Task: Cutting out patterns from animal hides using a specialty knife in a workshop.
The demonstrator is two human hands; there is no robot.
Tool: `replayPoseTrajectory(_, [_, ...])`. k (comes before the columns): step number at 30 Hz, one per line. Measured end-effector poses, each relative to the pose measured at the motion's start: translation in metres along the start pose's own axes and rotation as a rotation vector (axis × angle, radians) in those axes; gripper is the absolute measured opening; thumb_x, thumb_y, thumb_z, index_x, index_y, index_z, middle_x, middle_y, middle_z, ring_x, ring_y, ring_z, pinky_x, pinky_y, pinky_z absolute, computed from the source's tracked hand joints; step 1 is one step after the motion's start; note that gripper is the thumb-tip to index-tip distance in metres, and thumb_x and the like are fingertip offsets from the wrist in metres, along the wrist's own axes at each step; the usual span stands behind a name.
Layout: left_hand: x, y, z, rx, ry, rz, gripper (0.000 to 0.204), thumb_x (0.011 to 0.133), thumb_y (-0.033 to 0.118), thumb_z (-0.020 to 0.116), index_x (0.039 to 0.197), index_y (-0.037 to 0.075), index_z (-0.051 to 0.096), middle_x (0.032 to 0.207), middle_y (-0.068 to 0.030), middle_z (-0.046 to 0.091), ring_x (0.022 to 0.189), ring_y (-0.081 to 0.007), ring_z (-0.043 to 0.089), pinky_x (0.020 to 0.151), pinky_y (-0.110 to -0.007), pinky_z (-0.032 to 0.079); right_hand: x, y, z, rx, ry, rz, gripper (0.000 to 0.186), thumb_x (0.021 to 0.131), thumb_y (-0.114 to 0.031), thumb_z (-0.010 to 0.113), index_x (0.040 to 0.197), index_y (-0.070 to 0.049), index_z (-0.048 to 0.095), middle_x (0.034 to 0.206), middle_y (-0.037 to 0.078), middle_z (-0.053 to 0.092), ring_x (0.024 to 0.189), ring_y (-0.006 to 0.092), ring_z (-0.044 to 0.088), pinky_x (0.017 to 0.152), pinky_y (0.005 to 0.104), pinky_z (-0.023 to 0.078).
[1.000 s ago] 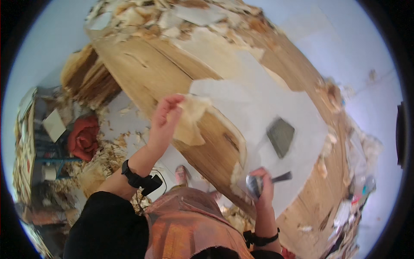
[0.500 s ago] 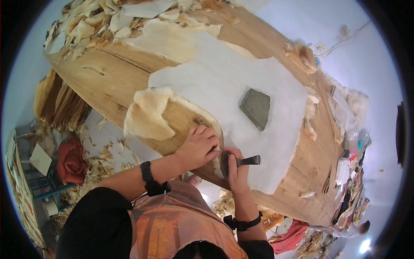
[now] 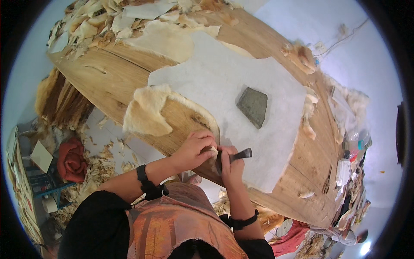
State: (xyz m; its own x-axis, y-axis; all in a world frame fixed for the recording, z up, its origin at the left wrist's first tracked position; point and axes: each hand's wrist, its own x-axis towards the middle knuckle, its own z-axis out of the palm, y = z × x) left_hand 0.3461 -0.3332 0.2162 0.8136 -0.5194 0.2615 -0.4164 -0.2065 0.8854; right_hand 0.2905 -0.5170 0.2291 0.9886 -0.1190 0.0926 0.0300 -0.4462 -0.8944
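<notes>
A large hide, pale skin side up, lies over the wooden board, with a furry flap folded out at its left. Close to the board's near edge, my left hand is closed in a pinch on the hide's near-left edge. Just right of it, my right hand grips a dark knife, its stubby handle sticking out to the right above the thumb. The blade stands beside the pinched edge, partly hidden by my fingers. A grey, angular flat stone rests on the hide beyond my right hand.
Fur and hide scraps are heaped at the board's far left. Bare wood shows left of the hide. A red cloth bundle sits on the left below the board. Plastic bottles stand at the right.
Both hands have shifted slightly nearer to me along the hide's edge. The left fingers have drawn in, and the knife's handle has tilted. The stone appears slightly shifted with the view.
</notes>
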Motion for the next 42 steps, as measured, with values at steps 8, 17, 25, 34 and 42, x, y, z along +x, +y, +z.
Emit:
replayPoseTrajectory(8, [-0.021,0.025,-0.074,-0.3,-0.103,-0.049,0.021,0.089,0.017,0.074,0.104,0.007,0.064,0.11,-0.0104,0.061,0.11,-0.0275,0.058,0.095,-0.036,0.046,-0.012,0.0,-0.049,0.416,-0.442,0.153,0.031,0.099,-0.017,0.05,0.095,0.005,0.071,0.124,0.014,0.058,0.121,0.0277,0.055,0.105,0.0369,0.042])
replayPoseTrajectory(17, [-0.061,-0.05,-0.199,0.836,0.472,-0.43,0.038,0.081,0.022,0.08,0.114,0.008,0.066,0.113,-0.0121,0.066,0.106,-0.0336,0.062,0.097,-0.045,0.047,0.029,0.019,-0.084,0.507,0.189,0.37,0.044,0.104,-0.03,0.054,0.065,-0.011,0.045,0.069,0.004,0.054,0.058,0.015,0.051,0.058,0.0296,0.043])
replayPoseTrajectory(25, [0.023,-0.093,-0.28,-0.034,0.527,-0.346,0.032,0.09,0.012,0.07,0.121,0.003,0.064,0.098,-0.0032,0.068,0.091,-0.0116,0.061,0.085,-0.028,0.049,0.041,0.05,-0.095,-0.659,0.314,0.013,0.03,0.091,-0.013,0.068,0.118,-0.001,0.063,0.098,0.017,0.064,0.092,0.0372,0.062,0.079,0.045,0.051])
replayPoseTrajectory(34, [0.182,-0.115,-0.325,0.667,0.492,0.138,0.061,0.096,0.014,0.066,0.152,0.008,0.044,0.155,-0.0199,0.041,0.146,-0.0349,0.037,0.119,-0.041,0.032,0.047,0.061,-0.151,-0.821,0.475,0.149,0.033,0.09,-0.02,0.07,0.118,-0.004,0.065,0.106,0.017,0.064,0.106,0.0386,0.059,0.091,0.0459,0.048])
replayPoseTrajectory(42, [0.222,-0.135,-0.216,0.954,-0.299,-0.085,0.068,0.102,0.045,0.052,0.16,0.018,0.031,0.168,-0.0151,0.023,0.155,-0.0377,0.017,0.123,-0.062,0.008,0.05,0.116,-0.19,-0.63,0.578,0.622,0.044,0.088,-0.039,0.073,0.107,0.0,0.066,0.096,0.024,0.07,0.094,0.0406,0.067,0.083,0.0476,0.052])
